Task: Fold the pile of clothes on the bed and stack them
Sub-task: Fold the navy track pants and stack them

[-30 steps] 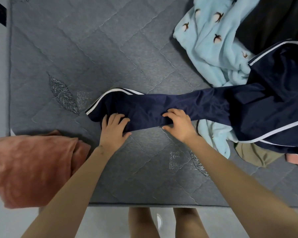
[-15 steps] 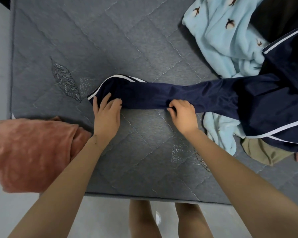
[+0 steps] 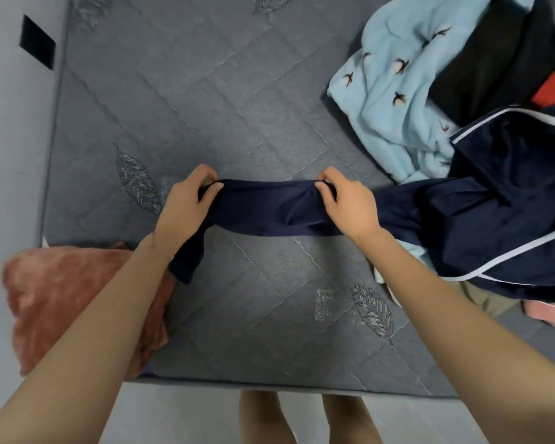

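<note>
navy garment (image 3: 269, 208): smooth, thin, white-piped, taut between hands
left hand (image 3: 186, 205) grip: pinching fabric
right hand (image 3: 350, 209) grip: pinching fabric

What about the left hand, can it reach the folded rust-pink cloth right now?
Probably yes, once freed: the cloth lies beside its forearm, nothing between, but the left hand grips the navy garment.

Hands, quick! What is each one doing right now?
Left hand: closed, pinching the navy garment near its loose end.
Right hand: closed, pinching the same navy garment further along.
</note>
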Available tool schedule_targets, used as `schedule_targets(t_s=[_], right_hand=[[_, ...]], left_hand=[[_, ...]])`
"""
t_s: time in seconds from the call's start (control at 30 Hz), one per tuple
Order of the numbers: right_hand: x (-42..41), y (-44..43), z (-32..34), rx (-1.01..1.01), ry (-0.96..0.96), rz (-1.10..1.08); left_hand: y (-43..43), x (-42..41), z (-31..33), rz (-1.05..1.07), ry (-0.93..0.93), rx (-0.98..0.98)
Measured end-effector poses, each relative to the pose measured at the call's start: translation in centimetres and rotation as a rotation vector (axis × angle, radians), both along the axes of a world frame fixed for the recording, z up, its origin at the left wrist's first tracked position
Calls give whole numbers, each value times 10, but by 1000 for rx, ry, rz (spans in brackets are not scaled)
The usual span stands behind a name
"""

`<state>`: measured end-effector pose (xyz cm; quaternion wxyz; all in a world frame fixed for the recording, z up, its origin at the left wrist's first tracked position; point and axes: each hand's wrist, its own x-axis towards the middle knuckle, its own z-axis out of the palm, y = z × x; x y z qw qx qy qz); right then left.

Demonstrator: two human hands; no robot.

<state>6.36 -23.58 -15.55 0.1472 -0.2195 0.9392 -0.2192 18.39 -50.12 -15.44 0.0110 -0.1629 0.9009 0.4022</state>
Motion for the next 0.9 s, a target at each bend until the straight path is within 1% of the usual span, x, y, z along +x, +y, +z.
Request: schedule_targets(t_s=[0.1, 0.17, 0.3, 0.47, 0.57, 0.73, 0.8, 0.9], right_hand=[[-9, -9, -11, -7, 11, -64], [-16, -15, -20, -27, 10, -109], [-34, -29, -37, -78, 57, -150], [-57, -50, -49, -38, 51, -218], [-67, -55, -55, -26, 31, -249], [-72, -62, -65, -22, 2, -269], [-74, -64, -67, -19, -9, -279], [-76, -66, -72, 9, 11, -285]], left_hand=[[-19, -10, -19, -26, -110, -73], [-30, -12, -33, 0, -141, -121], [-50, -17, -51, 110, -135, -199], [-65, -39, -61, 201, -119, -199], [-74, -58, -65, 177, -84, -197], [-86, -87, -75, 129, -21, -278], [-87, -93, -82, 112, -7, -351], [-84, -95, -92, 76, -60, -512]])
